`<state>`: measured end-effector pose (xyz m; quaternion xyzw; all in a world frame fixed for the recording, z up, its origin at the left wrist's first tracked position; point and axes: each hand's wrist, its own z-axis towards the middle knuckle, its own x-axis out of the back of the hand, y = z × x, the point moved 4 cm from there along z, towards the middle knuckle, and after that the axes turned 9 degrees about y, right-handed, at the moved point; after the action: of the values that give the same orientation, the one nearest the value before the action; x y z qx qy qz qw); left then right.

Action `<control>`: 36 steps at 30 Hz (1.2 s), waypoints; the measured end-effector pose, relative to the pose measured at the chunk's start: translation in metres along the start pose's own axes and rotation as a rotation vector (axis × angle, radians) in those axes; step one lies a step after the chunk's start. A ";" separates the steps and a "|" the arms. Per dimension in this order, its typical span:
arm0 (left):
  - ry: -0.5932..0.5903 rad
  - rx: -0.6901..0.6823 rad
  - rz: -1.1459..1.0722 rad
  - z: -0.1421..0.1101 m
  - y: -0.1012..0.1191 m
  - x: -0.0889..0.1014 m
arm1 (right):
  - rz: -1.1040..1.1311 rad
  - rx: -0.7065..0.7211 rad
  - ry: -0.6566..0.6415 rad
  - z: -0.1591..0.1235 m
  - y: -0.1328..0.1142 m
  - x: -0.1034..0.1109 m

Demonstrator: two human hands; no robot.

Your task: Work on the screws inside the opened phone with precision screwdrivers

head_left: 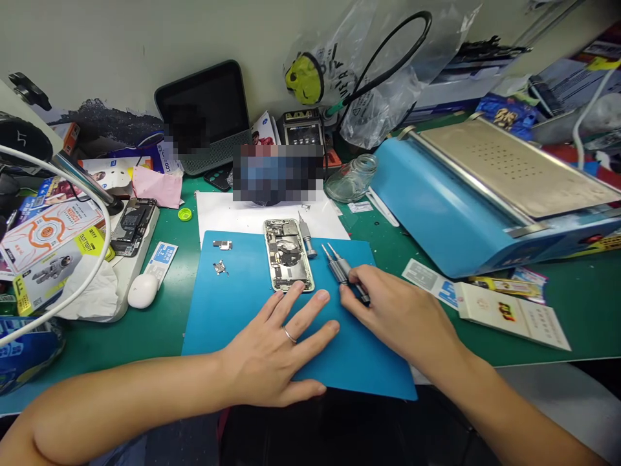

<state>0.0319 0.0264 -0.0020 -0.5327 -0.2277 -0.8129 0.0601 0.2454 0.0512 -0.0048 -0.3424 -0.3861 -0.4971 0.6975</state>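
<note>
One phone (pixel 284 265) (opened) at left hand (pixel 272 353); two screwdrivers (pixel 339 266), right hand (pixel 398 307)

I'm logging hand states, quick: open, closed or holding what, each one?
Left hand: open, fingers spread over the flat blue mat, holding nothing.
Right hand: closed on slim grey metal screwdrivers; whether lifted, can't tell.

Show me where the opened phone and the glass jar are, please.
Opened phone (pixel 290 255): head view, middle of its exposed inside.
Glass jar (pixel 350 181): head view, side of its clear body.
</note>
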 end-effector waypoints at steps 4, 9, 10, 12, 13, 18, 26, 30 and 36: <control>-0.020 0.001 0.008 0.000 0.000 -0.001 | -0.027 -0.059 0.009 0.011 0.013 -0.006; -0.022 0.009 0.005 0.001 -0.001 0.000 | -0.003 -0.071 -0.013 0.036 0.023 -0.021; -0.022 0.011 0.003 0.001 -0.001 0.000 | -0.003 -0.076 -0.021 0.041 0.023 -0.024; -0.026 0.016 0.003 0.001 0.000 0.000 | -0.004 -0.087 -0.047 0.052 0.023 -0.029; -0.028 0.019 0.003 0.001 0.000 0.000 | 0.000 -0.090 -0.063 0.057 0.023 -0.031; -0.044 0.030 -0.007 0.001 0.001 0.000 | 0.095 -0.077 -0.192 0.076 0.019 -0.035; -0.095 0.060 -0.034 0.001 0.000 0.000 | 0.293 0.207 -0.052 0.084 0.015 -0.021; -0.095 0.065 -0.046 0.000 0.000 -0.001 | 0.382 0.337 -0.007 0.079 0.014 -0.024; -0.081 0.080 -0.054 0.000 -0.001 -0.001 | 0.478 0.377 0.051 0.072 0.010 -0.029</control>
<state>0.0322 0.0275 -0.0028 -0.5561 -0.2766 -0.7822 0.0499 0.2347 0.1282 0.0027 -0.2753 -0.3625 -0.2469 0.8555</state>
